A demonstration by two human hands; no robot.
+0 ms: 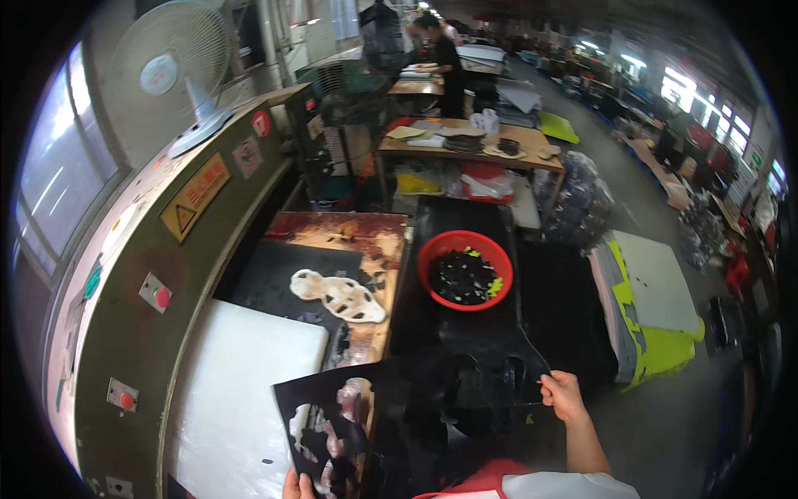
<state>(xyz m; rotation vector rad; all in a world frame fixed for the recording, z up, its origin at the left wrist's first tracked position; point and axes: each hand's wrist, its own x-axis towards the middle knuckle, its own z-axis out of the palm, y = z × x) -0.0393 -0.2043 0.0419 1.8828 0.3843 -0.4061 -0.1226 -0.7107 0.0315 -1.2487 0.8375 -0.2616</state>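
A black sheet with several cut-out holes point(411, 407) spans the space in front of me, held up between both hands. At the bottom edge of the view, my left hand point(298, 484) is closed on its near left edge, only the fingers showing. My right hand point(565, 397) pinches the sheet's right edge, with the thumb and fingers pressed together. Beyond it, a red bowl point(430, 241) holds black and yellow-green scraps. Left of the bowl, a whitish, sole-shaped piece with dark openings point(337, 295) lies on the worn work surface.
A green machine beam point(187, 249) with red buttons curves along my left, a fan point(179, 75) on top. A thick white board point(241, 374) lies beside it. Stacked grey and yellow-green sheets point(652, 283) stand right. Farther off are a cluttered table point(532, 154) and a person point(449, 71).
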